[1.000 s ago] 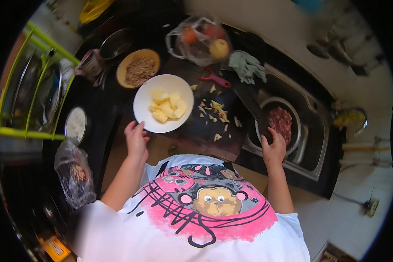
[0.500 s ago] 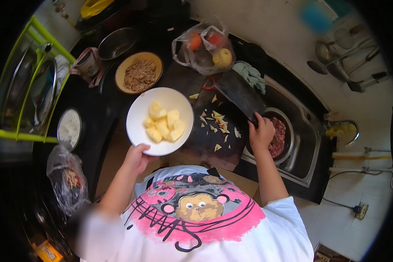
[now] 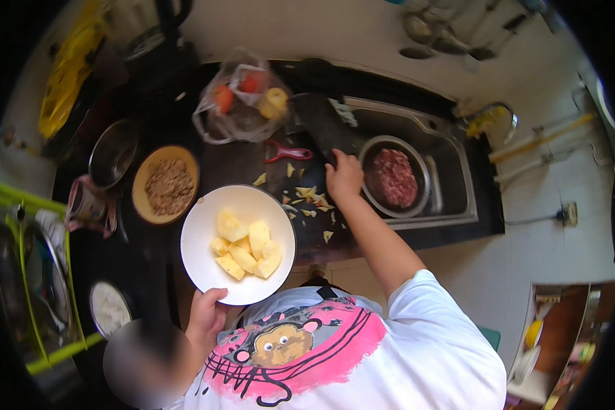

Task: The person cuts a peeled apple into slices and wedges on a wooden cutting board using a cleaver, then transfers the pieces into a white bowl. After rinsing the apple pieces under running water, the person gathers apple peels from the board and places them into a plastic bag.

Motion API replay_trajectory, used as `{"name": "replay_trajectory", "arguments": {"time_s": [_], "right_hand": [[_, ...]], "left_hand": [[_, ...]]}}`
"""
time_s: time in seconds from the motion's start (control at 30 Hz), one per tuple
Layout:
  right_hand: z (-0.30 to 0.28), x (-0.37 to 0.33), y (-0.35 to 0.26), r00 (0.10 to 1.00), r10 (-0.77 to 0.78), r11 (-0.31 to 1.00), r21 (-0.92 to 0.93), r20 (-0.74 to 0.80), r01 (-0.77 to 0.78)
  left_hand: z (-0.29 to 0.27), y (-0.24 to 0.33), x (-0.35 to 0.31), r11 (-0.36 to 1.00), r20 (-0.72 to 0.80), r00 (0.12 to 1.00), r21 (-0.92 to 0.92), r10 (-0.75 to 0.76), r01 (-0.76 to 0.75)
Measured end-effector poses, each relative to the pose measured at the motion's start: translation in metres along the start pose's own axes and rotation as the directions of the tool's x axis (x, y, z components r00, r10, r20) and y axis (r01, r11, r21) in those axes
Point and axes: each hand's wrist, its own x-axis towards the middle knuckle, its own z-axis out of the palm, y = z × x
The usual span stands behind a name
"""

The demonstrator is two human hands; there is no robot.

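My left hand [image 3: 208,318] grips the near rim of a white bowl [image 3: 199,225], thumb on top. Inside lie several peeled, pale yellow chunks [image 3: 242,249] that look like apple. Out to the right, my right hand [image 3: 345,178] is closed around the handle of a cleaver [image 3: 320,123], whose broad dark blade points away to the far left, over the back of the dark cutting board [image 3: 294,236]. A red peeler [image 3: 288,152] lies left of the blade. Yellow and reddish peelings [image 3: 311,197] are scattered on the board near my right hand.
Right of my hand, a metal bowl of raw meat [image 3: 396,178] sits at the sink [image 3: 451,184]. Behind the board is a plastic bag of fruit [image 3: 242,99]. A yellow bowl of brown minced food [image 3: 167,184] and a bowl of white food [image 3: 109,307] stand left.
My head view has turned. The cleaver in my right hand has shifted back, uncovering the peeler and hiding more of the cloth. The white bowl stays in my left hand.
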Motion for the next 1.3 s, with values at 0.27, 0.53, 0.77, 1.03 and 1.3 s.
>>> {"name": "replay_trajectory", "arguments": {"time_s": [0.27,0.53,0.77,1.03,1.3], "right_hand": [[-0.058,-0.012,0.094,0.977,-0.129,0.973,0.17,-0.17,0.158],[-0.12,0.093,0.321,0.985,0.138,0.988,0.09,-0.1,-0.129],[-0.126,0.231,0.434,0.999,-0.037,0.952,0.304,-0.005,0.037],[-0.138,0.224,0.488,0.921,-0.347,0.869,0.429,0.176,0.245],[-0.158,0.196,0.505,0.957,-0.166,0.888,0.458,0.24,0.039]], "left_hand": [[0.049,-0.012,0.048,0.987,0.243,0.967,0.159,-0.074,0.036],[0.233,-0.055,0.076,0.934,0.352,0.902,0.333,-0.251,0.13],[0.382,-0.18,0.129,0.888,0.222,0.906,0.379,-0.36,0.26],[0.48,-0.28,0.183,0.859,0.127,0.896,0.37,-0.425,0.354],[0.518,-0.318,0.214,0.848,0.098,0.907,0.408,-0.41,0.339]]}}
